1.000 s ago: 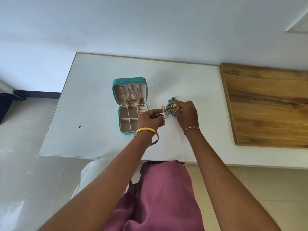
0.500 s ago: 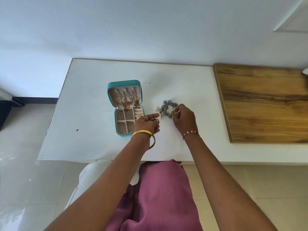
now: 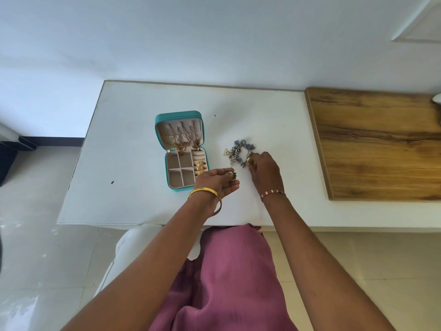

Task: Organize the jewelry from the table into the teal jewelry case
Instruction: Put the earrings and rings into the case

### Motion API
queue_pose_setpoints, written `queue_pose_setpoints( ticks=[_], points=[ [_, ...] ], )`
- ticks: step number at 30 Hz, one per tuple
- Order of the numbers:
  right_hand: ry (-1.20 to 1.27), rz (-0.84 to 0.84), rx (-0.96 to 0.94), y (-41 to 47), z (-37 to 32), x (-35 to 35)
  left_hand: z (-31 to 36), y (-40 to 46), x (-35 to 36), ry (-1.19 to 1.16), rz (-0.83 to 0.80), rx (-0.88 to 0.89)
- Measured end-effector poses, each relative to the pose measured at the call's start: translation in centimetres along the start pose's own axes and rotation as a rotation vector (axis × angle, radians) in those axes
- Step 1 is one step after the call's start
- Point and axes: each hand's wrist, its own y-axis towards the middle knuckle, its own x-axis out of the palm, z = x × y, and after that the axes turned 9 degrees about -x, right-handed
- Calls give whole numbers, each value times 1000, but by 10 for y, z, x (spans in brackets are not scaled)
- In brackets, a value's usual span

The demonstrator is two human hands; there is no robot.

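Note:
The teal jewelry case [image 3: 160, 126] lies open on the white table [image 3: 124, 139], with gold chains hanging in its lid and gold rings [image 3: 201, 167] in the right slot of its base. A pile of silver and blue jewelry [image 3: 239, 154] lies to the right of the case. My right hand [image 3: 266, 170] reaches into the pile's near right side and pinches a small gold piece [image 3: 249, 161]. My left hand [image 3: 218, 181] hovers palm up just right of the case's front corner, holding a small dark gold piece [image 3: 232, 175] in its fingers.
A wooden board [image 3: 379, 144] covers the right part of the table. A white chair [image 3: 133, 244] and a pink garment [image 3: 229, 278] are below the table's near edge. A wall stands behind the table.
The view has shifted slightly. My left hand has drawn back a little from the pile with its small piece. My right hand stays at the pile's near right edge.

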Motion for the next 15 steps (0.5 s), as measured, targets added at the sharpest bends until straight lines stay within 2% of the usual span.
queue_pose_setpoints(
  ticks=[4,10,13,15],
  points=[
    [54,44,78,-1,1,2,-7,0,-5,24,-13,-9],
    [317,211,214,-11,-3,-1,-13,-9,-15,16,-13,-9],
    [563,304,299,-19,-13,-11,-14,-17,-21,39,1,25],
    [786,299,373,-24,-20,-20,-15,-24,-25,37,14,42]
  ],
)
